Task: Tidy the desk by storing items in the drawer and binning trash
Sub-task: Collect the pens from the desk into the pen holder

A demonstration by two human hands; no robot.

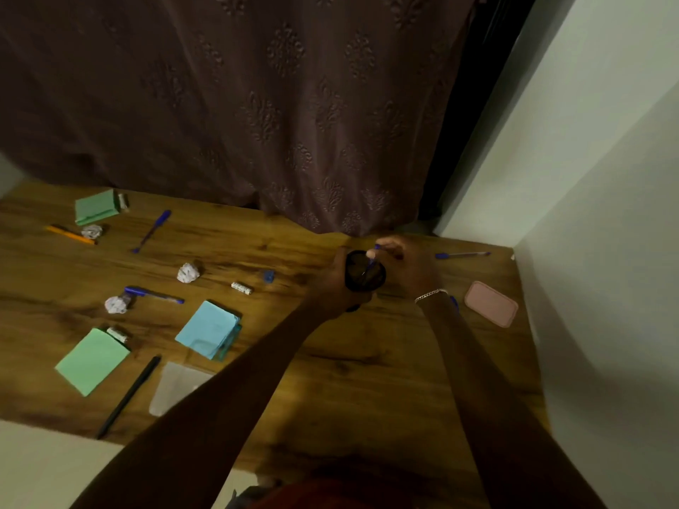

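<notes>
The dark pen cup stands on the desk, the left hand curled round its side. The right hand pinches a blue pen at its upper end, tip down inside the cup's mouth. By my reading this is an early gathering step: one pen is going into the cup and nearly everything else is yet to be dealt with.

Just beyond the right hand, on its outer side, a second blue pen lies flat. Nearer the person than that wrist sits a pink case. Just left of the left hand are a small blue sharpener and a short patterned cylinder, too blurred to name. Further left lies a crumpled paper ball. Beyond it are a third blue pen touching another paper ball, a blue note stack and a green note pad. A black pen and a pale pouch lie below the left forearm.

Well apart, at the far left, lie a fourth blue pen, an orange pencil by a third paper ball, and a green box.

Neither drawer nor bin is in view. I judge the storing and all the binning remain to be done, with three paper balls on the desk
</notes>
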